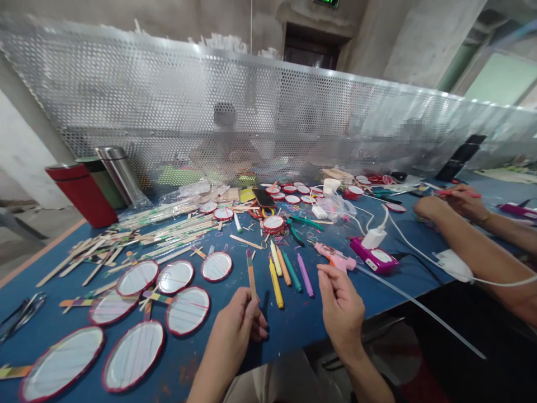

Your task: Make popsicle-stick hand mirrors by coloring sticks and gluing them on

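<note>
In the head view my left hand (239, 324) pinches a craft stick (250, 274), which stands nearly upright and has a coloured tip. My right hand (342, 305) is loosely bent with nothing visible in it, just below a pink hot glue gun (335, 257). Whether its fingertips touch the gun, I cannot tell. A long clear glue stick (419, 305) reaches out behind the gun. Between my hands and slightly beyond lie several markers, among them a yellow one (277, 285) and a purple one (305, 274). Left of my left hand are several red-rimmed white discs (188, 310), some with coloured sticks.
Loose craft sticks (163, 238) are piled at the left. A red tumbler (81, 193) stands behind them. A purple power strip (373, 254) with white cables sits at the right, near a co-worker's arms (482, 240). A perforated metal screen (251, 106) closes off the back.
</note>
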`<state>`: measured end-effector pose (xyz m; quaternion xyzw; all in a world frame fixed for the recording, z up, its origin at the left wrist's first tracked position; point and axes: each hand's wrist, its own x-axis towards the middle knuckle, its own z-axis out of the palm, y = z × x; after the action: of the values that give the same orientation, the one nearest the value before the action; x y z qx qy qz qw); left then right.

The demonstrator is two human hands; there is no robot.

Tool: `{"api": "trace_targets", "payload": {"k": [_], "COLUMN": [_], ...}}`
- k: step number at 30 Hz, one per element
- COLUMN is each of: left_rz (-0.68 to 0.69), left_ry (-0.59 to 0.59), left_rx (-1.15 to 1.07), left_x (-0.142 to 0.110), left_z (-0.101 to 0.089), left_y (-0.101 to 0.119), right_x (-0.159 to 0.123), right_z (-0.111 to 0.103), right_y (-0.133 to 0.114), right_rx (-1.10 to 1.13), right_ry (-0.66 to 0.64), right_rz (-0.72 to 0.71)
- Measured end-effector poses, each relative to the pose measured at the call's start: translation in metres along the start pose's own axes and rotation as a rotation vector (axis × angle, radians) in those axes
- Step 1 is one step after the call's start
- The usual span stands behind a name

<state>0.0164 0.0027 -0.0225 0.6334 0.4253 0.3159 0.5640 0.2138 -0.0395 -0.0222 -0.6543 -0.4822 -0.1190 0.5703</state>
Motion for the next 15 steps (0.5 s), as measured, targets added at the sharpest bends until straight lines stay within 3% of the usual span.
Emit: {"api": "trace_targets", "payload": {"k": [15], "left_rz": [-0.051], "left_ry": [-0.027], "left_rx": [-0.042], "left_x": [0.0010], "left_z": [-0.0008], "left_y": [0.0011], "right_x": [0.0018], "right_z": [0.0001], "right_y": [-0.0004], "right_rx": [-0.026], "right_ry": [-0.023], "right_rz": [-0.011]}}
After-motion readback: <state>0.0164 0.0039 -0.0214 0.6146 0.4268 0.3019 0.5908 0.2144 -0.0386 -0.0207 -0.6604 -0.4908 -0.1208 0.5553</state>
